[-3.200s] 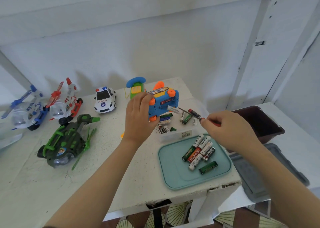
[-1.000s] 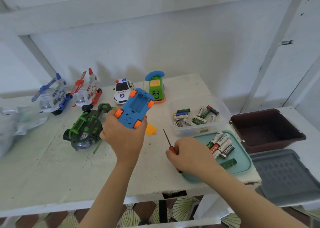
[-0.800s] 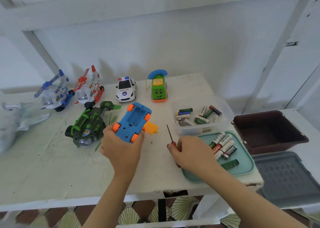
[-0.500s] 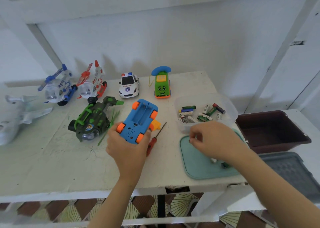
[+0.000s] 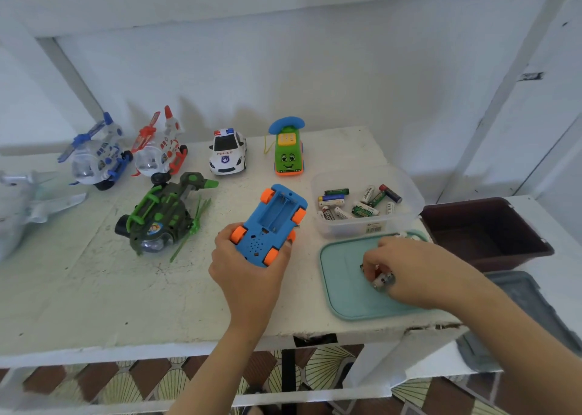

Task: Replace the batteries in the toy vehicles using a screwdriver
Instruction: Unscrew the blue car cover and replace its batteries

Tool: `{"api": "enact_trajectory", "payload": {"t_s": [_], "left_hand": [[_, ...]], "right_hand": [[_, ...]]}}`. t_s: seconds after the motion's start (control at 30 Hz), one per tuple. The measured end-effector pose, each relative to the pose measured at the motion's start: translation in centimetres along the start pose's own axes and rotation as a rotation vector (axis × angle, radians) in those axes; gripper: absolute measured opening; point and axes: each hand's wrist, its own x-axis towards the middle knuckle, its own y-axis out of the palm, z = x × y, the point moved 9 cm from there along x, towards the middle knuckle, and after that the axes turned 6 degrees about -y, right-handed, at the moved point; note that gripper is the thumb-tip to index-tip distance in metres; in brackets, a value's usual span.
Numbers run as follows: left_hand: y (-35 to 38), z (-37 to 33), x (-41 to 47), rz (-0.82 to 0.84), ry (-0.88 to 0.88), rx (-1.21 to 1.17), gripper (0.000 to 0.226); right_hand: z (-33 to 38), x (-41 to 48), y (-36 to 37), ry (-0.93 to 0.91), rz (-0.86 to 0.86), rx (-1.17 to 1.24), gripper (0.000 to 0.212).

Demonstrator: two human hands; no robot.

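Three choppers (image 5: pixel 157 153) sit at the table's (image 5: pixel 78 288) left end. Mid-table, the left hand (image 5: pixel 248 276) has its fingers curled round the near end of the blue car (image 5: pixel 267 225), flipped belly-up with its battery bay open. Right of that there's a tub (image 5: pixel 359 225) of spares. In front of it the right hand (image 5: pixel 415 273) is on the tray (image 5: pixel 340 288), fingertips pinching batteries (image 5: pixel 382 279).

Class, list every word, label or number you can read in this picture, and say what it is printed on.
"POLICE": on the bonnet of the white police car.
Labels on the batteries in the clear tub: too blurred to read.
Sticker on the tub's front: too small to read.
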Motion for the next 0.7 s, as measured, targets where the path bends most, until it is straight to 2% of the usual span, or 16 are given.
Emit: {"api": "enact_trajectory", "payload": {"t_s": [0.2,0.37,0.53,0.7], "left_hand": [[0.6,0.0,-0.5,0.036,0.021,0.051,0.061],[0.7,0.0,-1.4,0.082,0.061,0.017,0.052],[0.7,1.3,-1.9,0.137,-0.022,-0.001,0.07],[0.6,0.7,-2.1,0.189,0.064,0.029,0.066]], "right_hand": [[0.5,0.3,-0.5,-0.036,-0.072,0.028,0.01],[1.5,0.7,-2.4,-0.135,-0.25,0.199,0.005],[2.6,1.2,-4.5,-0.174,-0.461,0.371,0.018],[3.6,2.5,-6.4,-0.193,-0.634,0.512,0.008]]}}
